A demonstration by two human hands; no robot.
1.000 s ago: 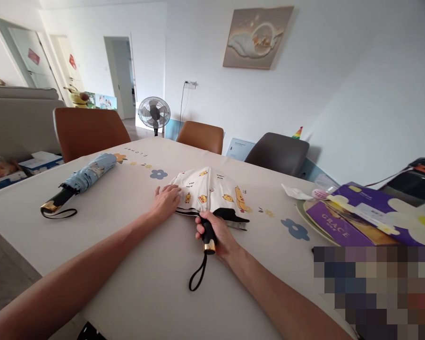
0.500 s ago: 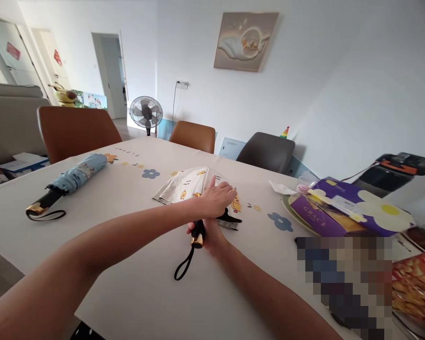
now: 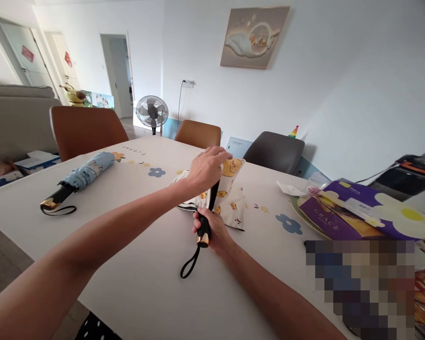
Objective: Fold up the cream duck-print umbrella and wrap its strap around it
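My right hand is wrapped round the black handle of a white umbrella printed with yellow cartoon figures. The handle ends in a gold cap, and a black wrist loop hangs from it toward me. My left hand is above the loose canopy, fingers bent over a raised fold of the cloth; their tips are partly hidden. Loose panels spread out on both sides of the shaft. To the left lies a blue folded umbrella with a black and gold handle.
The table has a pale cloth with printed flowers. On the right are a plate, a purple box, a crumpled tissue and a blurred-out patch. Chairs line the far side; a fan stands behind.
My left hand has risen from the canopy, and a fold of cloth now stands up beneath it. The panels have shifted. My right hand keeps its hold on the handle. The view has turned slightly left.
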